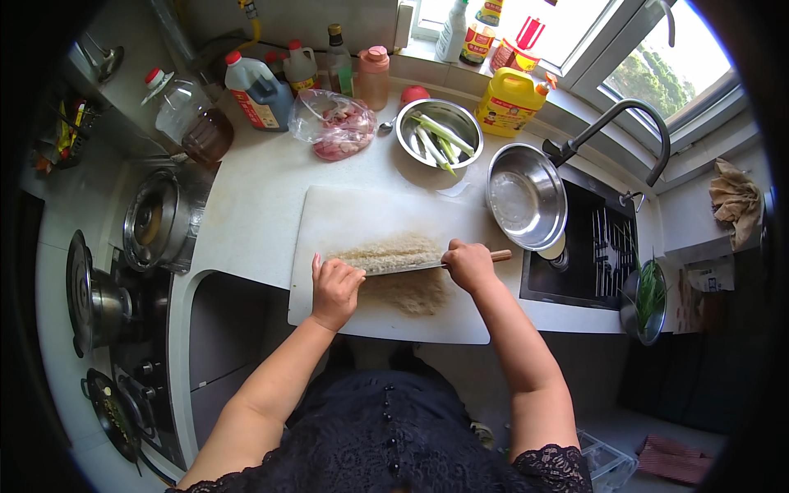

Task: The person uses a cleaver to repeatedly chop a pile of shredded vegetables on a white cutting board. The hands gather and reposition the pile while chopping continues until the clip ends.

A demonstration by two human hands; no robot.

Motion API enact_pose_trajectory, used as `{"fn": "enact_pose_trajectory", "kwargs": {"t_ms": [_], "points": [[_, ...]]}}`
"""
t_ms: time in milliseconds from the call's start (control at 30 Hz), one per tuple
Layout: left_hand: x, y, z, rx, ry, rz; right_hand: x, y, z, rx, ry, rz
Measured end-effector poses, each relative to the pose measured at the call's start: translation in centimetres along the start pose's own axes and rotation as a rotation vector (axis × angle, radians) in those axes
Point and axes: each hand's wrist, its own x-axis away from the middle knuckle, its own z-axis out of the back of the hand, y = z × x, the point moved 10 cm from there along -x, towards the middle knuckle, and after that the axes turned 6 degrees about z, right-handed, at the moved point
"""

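Observation:
A white cutting board (pixel 354 212) lies at the counter's front edge. On it is pale, finely crumbled food (pixel 400 246), its exact kind unclear; some lies behind the knife and some in front. The kitchen knife (pixel 410 268) crosses this heap almost level, its blade partly covered by crumbs. My right hand (pixel 470 265) grips it where the blade meets the wooden handle, whose end sticks out to the right. At the blade's far left end, my left hand (pixel 336 293) pinches the tip, with the thumb pointing up.
Behind the board stand a steel bowl of scallion pieces (pixel 445 138) and a plastic bag of raw meat (pixel 342 129). A steel basin (pixel 524 197) overhangs the sink (pixel 579 259) beneath the faucet (pixel 656 142). Bottles (pixel 259 92) line the back left. Pots (pixel 157 219) stand left.

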Motion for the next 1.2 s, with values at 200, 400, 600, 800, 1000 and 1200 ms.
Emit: {"fn": "enact_pose_trajectory", "kwargs": {"t_ms": [200,400,600,800,1000,1200], "points": [[-0.4,0.7,0.5,-0.01,0.026,0.005,0.5,0.7,0.8,-0.026,0.018,0.005],[0.3,2.0,-0.7,-0.033,0.013,0.027,0.9,1.7,0.2,0.003,-0.029,0.026],[0.2,2.2,-0.7,-0.053,0.025,0.03,1.1,1.8,0.0,-0.04,-0.021,0.019],[0.8,3.0,0.0,-0.058,0.054,0.039,1.4,1.8,0.7,-0.022,-0.035,0.06],[1.1,2.9,-0.8,-0.07,0.038,0.036,1.2,1.4,-0.3,0.004,-0.062,0.048],[1.0,2.8,0.0,-0.059,0.053,0.063,1.5,1.6,1.5,-0.015,-0.009,0.08]]}}
